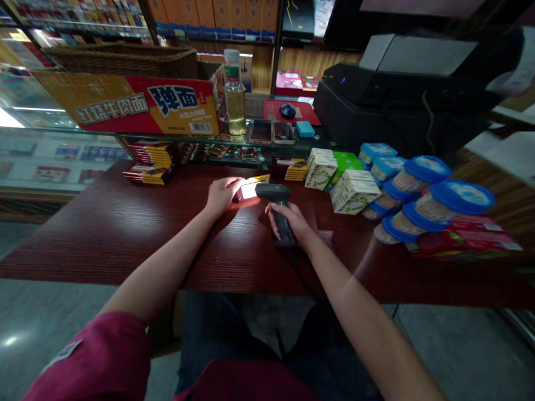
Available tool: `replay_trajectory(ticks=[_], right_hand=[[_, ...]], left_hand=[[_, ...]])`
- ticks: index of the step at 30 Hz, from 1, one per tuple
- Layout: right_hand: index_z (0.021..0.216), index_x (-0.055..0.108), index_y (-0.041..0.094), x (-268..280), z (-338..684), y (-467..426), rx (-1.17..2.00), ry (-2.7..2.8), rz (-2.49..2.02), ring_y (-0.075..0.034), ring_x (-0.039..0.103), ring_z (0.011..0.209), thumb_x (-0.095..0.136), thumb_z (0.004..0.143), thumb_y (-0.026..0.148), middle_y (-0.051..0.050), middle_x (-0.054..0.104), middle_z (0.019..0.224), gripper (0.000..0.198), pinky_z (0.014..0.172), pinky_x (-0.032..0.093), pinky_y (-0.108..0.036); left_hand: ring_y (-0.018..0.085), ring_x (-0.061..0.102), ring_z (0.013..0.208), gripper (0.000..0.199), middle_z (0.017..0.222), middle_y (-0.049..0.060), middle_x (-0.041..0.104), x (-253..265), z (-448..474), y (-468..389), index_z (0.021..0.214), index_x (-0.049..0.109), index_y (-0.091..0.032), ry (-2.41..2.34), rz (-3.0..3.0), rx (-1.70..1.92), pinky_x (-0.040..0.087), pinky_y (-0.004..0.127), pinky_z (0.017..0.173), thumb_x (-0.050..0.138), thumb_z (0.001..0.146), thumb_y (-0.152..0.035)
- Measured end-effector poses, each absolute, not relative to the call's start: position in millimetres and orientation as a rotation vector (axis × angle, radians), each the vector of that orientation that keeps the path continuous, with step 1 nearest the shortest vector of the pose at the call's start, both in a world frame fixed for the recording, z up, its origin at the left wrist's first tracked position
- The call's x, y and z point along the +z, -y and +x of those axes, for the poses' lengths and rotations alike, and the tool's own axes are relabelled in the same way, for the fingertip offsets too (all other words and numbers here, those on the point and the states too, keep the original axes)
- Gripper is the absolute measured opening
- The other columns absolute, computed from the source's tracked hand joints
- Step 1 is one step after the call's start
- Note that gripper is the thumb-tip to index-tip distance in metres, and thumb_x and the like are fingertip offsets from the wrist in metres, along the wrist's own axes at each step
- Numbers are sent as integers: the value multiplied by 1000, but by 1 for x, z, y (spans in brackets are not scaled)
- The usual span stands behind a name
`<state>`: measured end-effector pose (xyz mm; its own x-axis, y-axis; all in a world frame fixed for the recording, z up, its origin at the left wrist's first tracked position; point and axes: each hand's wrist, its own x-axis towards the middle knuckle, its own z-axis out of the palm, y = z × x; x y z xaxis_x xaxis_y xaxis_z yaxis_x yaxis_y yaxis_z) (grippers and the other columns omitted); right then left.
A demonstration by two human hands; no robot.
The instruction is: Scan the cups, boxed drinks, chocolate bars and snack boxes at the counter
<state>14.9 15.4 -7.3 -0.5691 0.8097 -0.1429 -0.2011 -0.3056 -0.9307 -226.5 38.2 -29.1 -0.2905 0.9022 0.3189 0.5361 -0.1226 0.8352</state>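
Red and yellow, a small packet (251, 190) rests on or just above the dark wood counter (159, 236), its near side brightly lit; I cannot tell whether it touches the wood. Its long axis runs roughly left to right, the right end slightly farther off. The left hand (223, 196) is closed around its left end and so is the nearer one. The right hand (292, 220) grips a black scanner (275, 193) by the handle, its head just beside the packet's right end; contact between them is unclear. Farther left lie stacked packets (151, 162); to the right stand pale cartons (355, 192), then blue-lidded tubs (420, 209).
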Motion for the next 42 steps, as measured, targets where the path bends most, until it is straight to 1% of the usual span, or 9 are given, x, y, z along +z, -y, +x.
replay_trajectory(ticks=[7,11,15,18,22,26,30,34,42], right_hand=[[86,64,17,-5,15,-12,1924,1220,-860,-10,51,37,86,67,51,5,60,60,45,29,43,-22],[88,65,17,-4,17,-10,1931,1180,-900,-10,52,38,89,63,53,5,60,61,50,29,42,-21],[91,67,17,-5,19,-10,1940,1167,-923,-10,53,40,89,66,52,4,61,64,49,31,44,-21],[92,69,16,-7,11,-14,1942,1175,-911,-10,54,40,88,69,51,3,61,64,46,31,44,-20],[90,68,16,-7,-29,-19,1971,1202,-835,-10,52,38,87,70,52,3,60,63,45,31,42,-21],[88,66,17,-5,-92,-21,2050,1195,-765,-10,52,39,86,69,51,3,61,63,44,31,42,-21],[87,66,17,0,-156,-21,2108,1174,-679,-10,53,40,84,70,50,3,61,63,41,32,41,-21],[85,66,17,0,-199,-24,2123,1155,-603,-10,52,40,84,69,50,4,59,62,40,31,40,-21],[86,66,17,-15,-200,-26,2114,1027,-615,-10,52,40,85,68,49,4,62,64,41,31,43,-21]], left_hand=[[25,76,97,32,105,7,82,-31,-235,-40,112,81,-20,-1660,1656,1395,57,33,90,65,93,-41],[24,76,103,29,111,6,81,-19,-265,-23,113,80,-22,-1566,1944,1267,57,33,93,68,92,-40],[21,76,103,24,111,3,81,-4,-316,18,114,77,-25,-1647,2275,1183,57,32,94,64,97,-35],[20,74,108,24,116,5,79,2,-359,49,117,74,-25,-1756,2387,1338,57,32,98,59,101,-33],[21,73,115,24,121,5,78,3,-416,70,116,74,-24,-2021,2250,1593,56,34,103,56,102,-32],[23,72,117,25,122,7,78,-2,-463,70,113,74,-22,-2218,2046,1667,55,36,104,57,100,-35],[23,74,113,26,120,7,79,-9,-490,66,113,75,-22,-2237,1989,1619,56,36,102,59,98,-35],[24,69,124,28,127,6,76,-13,-505,63,113,78,-23,-2187,2014,1574,52,39,112,59,97,-35],[27,59,139,37,149,4,64,-20,-514,58,130,75,-30,-2419,2005,1260,46,47,120,57,98,-31]])
